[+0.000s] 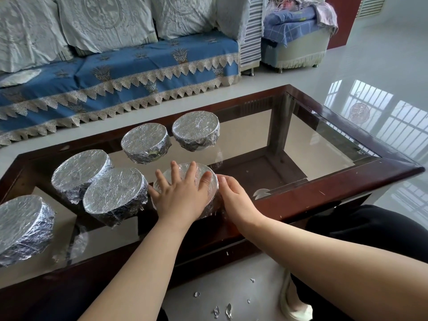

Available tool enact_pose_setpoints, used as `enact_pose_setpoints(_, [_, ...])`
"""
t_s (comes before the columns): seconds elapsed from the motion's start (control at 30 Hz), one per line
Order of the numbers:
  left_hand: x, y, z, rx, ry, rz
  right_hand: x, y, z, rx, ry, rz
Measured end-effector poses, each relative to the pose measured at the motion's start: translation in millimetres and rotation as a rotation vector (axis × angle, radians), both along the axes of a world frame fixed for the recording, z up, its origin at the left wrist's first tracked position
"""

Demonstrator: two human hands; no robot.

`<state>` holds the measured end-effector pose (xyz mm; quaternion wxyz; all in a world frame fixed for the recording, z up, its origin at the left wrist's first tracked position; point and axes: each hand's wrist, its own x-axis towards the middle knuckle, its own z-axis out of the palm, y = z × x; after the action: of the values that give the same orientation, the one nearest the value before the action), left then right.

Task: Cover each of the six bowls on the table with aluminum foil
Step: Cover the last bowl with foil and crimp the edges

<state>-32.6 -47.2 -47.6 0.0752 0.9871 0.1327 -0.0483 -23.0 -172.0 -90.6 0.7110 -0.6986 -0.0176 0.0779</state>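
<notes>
Six foil-covered bowls stand on the glass-topped table [324,144]. My left hand [183,193] lies flat with spread fingers on top of the nearest bowl [213,181], pressing its foil down. My right hand [234,193] curls against that bowl's right side, fingers on the foil at the rim. The other bowls: far right [195,130], beside it [146,142], two touching each other at the left [81,172] [115,193], and one at the far left edge [23,228].
The table has a dark wooden frame [324,198]. A sofa with a blue cover [139,72] stands behind it. Small foil scraps [222,311] lie on the white floor by my legs. A small foil piece [261,193] rests on the glass at the right.
</notes>
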Motion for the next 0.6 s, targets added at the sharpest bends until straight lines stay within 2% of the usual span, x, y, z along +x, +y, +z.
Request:
enact_pose_setpoints(0.1, [-0.7,-4.1,1.9,-0.020,0.021,0.023,-3.2,0.9,0.4,0.033,-0.040,-0.036])
enact_pose_setpoints(0.6, [-2.9,-7.7,0.6,0.003,0.014,0.024,-3.9,28.2,-10.5,0.210,0.204,-0.356])
